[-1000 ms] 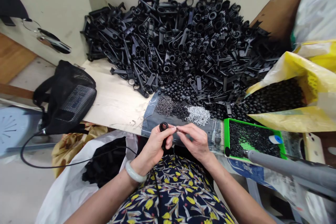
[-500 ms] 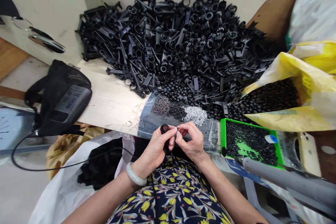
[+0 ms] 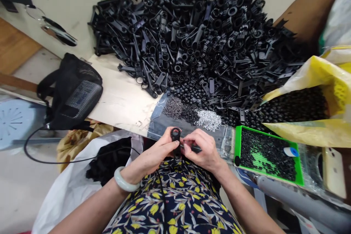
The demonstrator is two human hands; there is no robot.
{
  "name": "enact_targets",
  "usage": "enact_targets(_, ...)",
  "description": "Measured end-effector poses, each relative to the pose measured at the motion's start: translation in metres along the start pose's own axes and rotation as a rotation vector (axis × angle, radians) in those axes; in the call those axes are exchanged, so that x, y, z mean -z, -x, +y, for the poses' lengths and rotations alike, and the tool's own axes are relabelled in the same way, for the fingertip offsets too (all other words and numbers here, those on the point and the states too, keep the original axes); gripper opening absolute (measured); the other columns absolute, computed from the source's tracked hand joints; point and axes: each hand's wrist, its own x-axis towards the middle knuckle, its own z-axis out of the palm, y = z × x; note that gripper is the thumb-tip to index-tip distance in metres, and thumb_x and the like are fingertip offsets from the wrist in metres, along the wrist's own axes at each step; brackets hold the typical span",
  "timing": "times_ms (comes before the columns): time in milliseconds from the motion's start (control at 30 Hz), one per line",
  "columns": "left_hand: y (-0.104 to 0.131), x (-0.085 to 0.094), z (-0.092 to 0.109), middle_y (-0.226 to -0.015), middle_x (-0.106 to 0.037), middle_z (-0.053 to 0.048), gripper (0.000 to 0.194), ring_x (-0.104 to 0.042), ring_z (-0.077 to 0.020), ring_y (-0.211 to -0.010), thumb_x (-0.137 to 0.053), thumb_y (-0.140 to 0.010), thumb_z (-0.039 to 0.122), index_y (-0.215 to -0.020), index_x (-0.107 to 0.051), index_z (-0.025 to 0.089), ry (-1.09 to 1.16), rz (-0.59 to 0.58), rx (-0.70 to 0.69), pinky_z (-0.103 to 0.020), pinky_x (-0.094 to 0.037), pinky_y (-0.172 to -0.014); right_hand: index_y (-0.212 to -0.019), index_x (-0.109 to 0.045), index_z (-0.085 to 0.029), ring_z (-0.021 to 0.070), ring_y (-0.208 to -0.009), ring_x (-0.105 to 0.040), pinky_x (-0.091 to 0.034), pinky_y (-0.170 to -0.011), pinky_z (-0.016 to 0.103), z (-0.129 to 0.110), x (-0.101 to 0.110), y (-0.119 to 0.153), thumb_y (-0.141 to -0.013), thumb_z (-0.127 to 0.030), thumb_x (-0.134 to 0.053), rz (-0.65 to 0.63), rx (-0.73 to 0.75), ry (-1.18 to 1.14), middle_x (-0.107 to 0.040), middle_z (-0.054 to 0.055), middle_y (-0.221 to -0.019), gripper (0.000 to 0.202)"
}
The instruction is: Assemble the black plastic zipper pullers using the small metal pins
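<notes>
A black plastic part (image 3: 176,136) with a ring at its upper end is held upright by my left hand (image 3: 160,150), fingers closed round it. Close to its right side, my right hand (image 3: 202,150) is closed on a slim dark tool, whose end points toward the part. The tool's tip is too small to make out. Just beyond my hands, silver pins (image 3: 208,120), brown-grey small pieces (image 3: 173,107) and tiny black pieces (image 3: 188,114) lie in little heaps on a dark cloth (image 3: 158,120).
A large pile of black plastic parts (image 3: 186,36) spreads behind. At right are a green tray (image 3: 238,142), a yellow bag (image 3: 298,126) and a phone (image 3: 333,172). A black pouch (image 3: 79,91) lies left, above a white bag (image 3: 65,193).
The black part now stands more upright, with its ring facing up. My right fingers have moved off its top to its side, and a dark tool shows in them. The view has shifted slightly.
</notes>
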Motion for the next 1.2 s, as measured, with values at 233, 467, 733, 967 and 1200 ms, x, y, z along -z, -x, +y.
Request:
enact_targets(233,-0.002,0.003,-0.010,-0.089,-0.066,-0.003,0.034,-0.063,-0.0155,-0.075,-0.075,-0.085,0.041,-0.107,-0.058,0.022,-0.022,-0.028,-0.010,-0.024,-0.048,-0.061,-0.098,-0.067,-0.021,0.0171,-0.075,-0.063,-0.050,-0.067,0.030,0.000,-0.008,-0.006,-0.093,-0.019,-0.061,-0.017,0.084,0.138,-0.068,0.004,-0.083,0.008)
enact_targets(467,-0.001,0.003,-0.009,-0.082,-0.064,0.000,0.029,-0.066,-0.0156,-0.074,-0.065,-0.092,0.039,-0.111,-0.056,0.019,-0.114,-0.025,-0.004,-0.023,-0.050,-0.059,-0.104,-0.068,-0.017,0.0161,-0.078,-0.063,-0.050,-0.068,0.027,0.006,-0.010,-0.003,-0.096,-0.016,-0.062,-0.019,0.144,0.250,-0.069,0.004,-0.086,0.010)
enact_targets(733,-0.017,0.012,-0.033,-0.074,-0.062,0.002,0.023,-0.063,-0.0142,-0.060,-0.054,-0.097,0.039,-0.111,-0.054,0.021,-0.364,0.095,-0.121,-0.021,-0.043,-0.048,-0.106,-0.070,-0.012,0.0143,-0.069,-0.060,-0.047,-0.065,0.027,-0.009,-0.018,0.001,-0.103,-0.013,-0.055,-0.063,0.155,0.409,-0.067,0.003,-0.076,0.016)
enact_targets(967,-0.024,0.026,-0.049,-0.070,-0.064,0.002,0.018,-0.062,-0.0136,-0.056,-0.055,-0.097,0.037,-0.105,-0.057,0.022,-0.429,0.097,-0.187,-0.021,-0.042,-0.048,-0.100,-0.070,-0.012,0.0137,-0.066,-0.059,-0.044,-0.064,0.026,-0.008,-0.026,0.006,-0.105,-0.015,-0.052,-0.078,0.095,0.444,-0.063,0.002,-0.073,0.020)
enact_targets(1200,-0.029,0.026,-0.042,-0.071,-0.066,0.001,0.011,-0.064,-0.0145,-0.055,-0.048,-0.097,0.031,-0.105,-0.049,0.023,-0.498,0.041,-0.133,-0.022,-0.045,-0.048,-0.094,-0.069,-0.015,0.0127,-0.067,-0.058,-0.042,-0.066,0.025,-0.001,-0.027,0.002,-0.106,-0.018,-0.053,-0.088,0.075,0.478,-0.060,0.000,-0.073,0.020)
